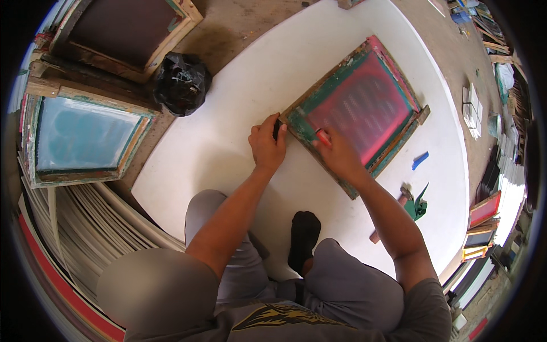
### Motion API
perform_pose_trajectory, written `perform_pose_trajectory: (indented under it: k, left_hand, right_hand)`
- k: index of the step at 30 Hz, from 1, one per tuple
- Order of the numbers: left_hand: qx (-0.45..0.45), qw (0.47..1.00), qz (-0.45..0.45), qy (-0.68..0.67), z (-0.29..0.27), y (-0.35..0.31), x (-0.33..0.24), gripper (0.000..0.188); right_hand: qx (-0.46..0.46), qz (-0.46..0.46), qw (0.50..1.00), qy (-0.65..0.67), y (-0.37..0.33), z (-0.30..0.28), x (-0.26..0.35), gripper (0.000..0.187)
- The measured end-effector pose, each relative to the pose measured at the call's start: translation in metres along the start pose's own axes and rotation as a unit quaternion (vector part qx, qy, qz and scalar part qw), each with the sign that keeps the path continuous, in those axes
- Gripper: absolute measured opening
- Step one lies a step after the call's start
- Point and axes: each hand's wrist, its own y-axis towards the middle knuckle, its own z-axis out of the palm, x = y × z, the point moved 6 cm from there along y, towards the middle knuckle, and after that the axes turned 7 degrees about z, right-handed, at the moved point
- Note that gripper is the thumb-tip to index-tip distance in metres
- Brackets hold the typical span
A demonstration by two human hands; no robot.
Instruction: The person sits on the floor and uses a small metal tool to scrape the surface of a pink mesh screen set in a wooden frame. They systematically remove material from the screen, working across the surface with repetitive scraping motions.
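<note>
A wooden-framed printing screen [319, 97] with pink-stained mesh [382, 114] and green borders lies tilted on a white board [228, 142]. My left hand [266, 143] is closed around a small black object [277, 129] beside the frame's left corner; its kind is unclear. Over the frame's near-left edge, my right hand [342, 154] grips a small red object [323, 137], mostly hidden by the fingers. To the right of the frame lie a blue strip-like piece [420, 160] and a crumpled green piece [419, 208]. A hammer-like tool [375, 236] is partly covered by my right forearm.
A black plastic bag [182, 84] sits at the board's left edge. More framed screens stand left, one with pale blue mesh [85, 137], one dark [117, 34]. Long pale strips [108, 222] are stacked below them. Small frames [484, 211] and stacked materials line the right. My foot [303, 239] rests on the board.
</note>
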Motion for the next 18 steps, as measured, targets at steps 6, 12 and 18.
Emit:
perform_pose_trajectory:
  k: [6, 12, 18]
  left_hand:
    - [-0.002, 0.999, 0.033, -0.004, 0.000, 0.001, 0.008, 0.035]
    - [-0.005, 0.997, 0.072, -0.015, -0.001, -0.001, 0.017, 0.040]
    - [0.004, 0.998, 0.061, -0.032, -0.014, 0.000, 0.034, 0.050]
  right_hand:
    - [0.011, 0.108, 0.994, 0.023, -0.031, 0.008, -0.065, 0.035]
    - [0.023, 0.050, 0.995, 0.089, -0.024, 0.018, -0.085, 0.038]
    - [0.170, 0.136, 0.957, 0.193, -0.027, 0.064, -0.066, 0.038]
